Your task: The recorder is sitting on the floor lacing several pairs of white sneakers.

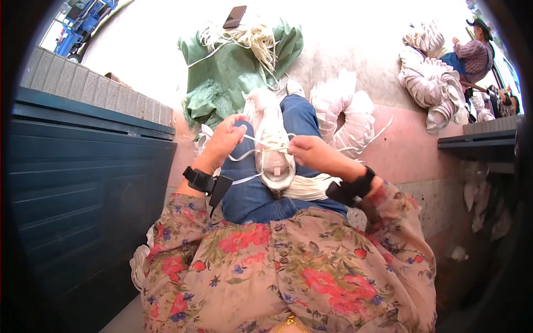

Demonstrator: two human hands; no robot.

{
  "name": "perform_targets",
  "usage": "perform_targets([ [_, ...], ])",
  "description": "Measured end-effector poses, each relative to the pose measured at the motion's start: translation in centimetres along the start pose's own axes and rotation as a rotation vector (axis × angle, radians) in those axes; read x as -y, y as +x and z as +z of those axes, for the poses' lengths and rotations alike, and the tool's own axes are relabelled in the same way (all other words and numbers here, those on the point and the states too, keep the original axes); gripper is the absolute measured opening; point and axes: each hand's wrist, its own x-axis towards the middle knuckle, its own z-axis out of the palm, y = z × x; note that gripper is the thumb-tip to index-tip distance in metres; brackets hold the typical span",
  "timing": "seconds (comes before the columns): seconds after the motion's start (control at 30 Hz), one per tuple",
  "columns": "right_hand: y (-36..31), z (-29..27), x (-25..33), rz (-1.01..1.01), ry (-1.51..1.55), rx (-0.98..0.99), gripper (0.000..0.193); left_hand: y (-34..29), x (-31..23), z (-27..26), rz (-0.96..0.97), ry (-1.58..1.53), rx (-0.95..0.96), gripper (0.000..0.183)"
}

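A white shoe (pixel 271 125) rests between my thighs, its rounded end toward my belly. White shoelaces (pixel 244 157) run out from it to both sides. My left hand (pixel 226 137), at the shoe's left, pinches a shoelace between thumb and fingers. On the right, my right hand (pixel 308 150) is closed on a lace close above the shoe. The lace stretches across the shoe between the two hands. A bundle of white laces (pixel 308 187) lies over my right thigh.
Ahead, a green sack (pixel 222 66) carries a heap of cream laces (pixel 258 41) and a dark phone (pixel 235 16). A ring of white shoe pieces (pixel 363 125) sits on the floor to the right; more piles (pixel 430 83) lie beside a seated person (pixel 472 55). A dark blue door (pixel 83 205) stands left.
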Motion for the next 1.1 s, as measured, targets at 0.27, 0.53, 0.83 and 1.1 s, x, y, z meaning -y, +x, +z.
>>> perform_targets([
  [0.27,-8.1,-6.6,13.1,-0.195,1.419,0.062,0.019,-0.2,1.5,2.7,-0.011,0.247,0.062,0.030],
  [0.53,-7.8,-5.5,15.0,-0.328,1.171,0.142,0.014,0.0,-0.3,3.2,0.225,0.421,0.077,0.027],
  [0.83,-6.3,-5.4,15.5,-0.516,1.036,0.042,0.015,-0.2,-3.8,4.6,0.148,0.103,0.422,0.024],
  [1.1,-3.1,-6.1,15.8,-0.531,0.999,0.026,0.019,-1.1,-5.6,4.7,0.237,0.107,0.541,0.019],
])
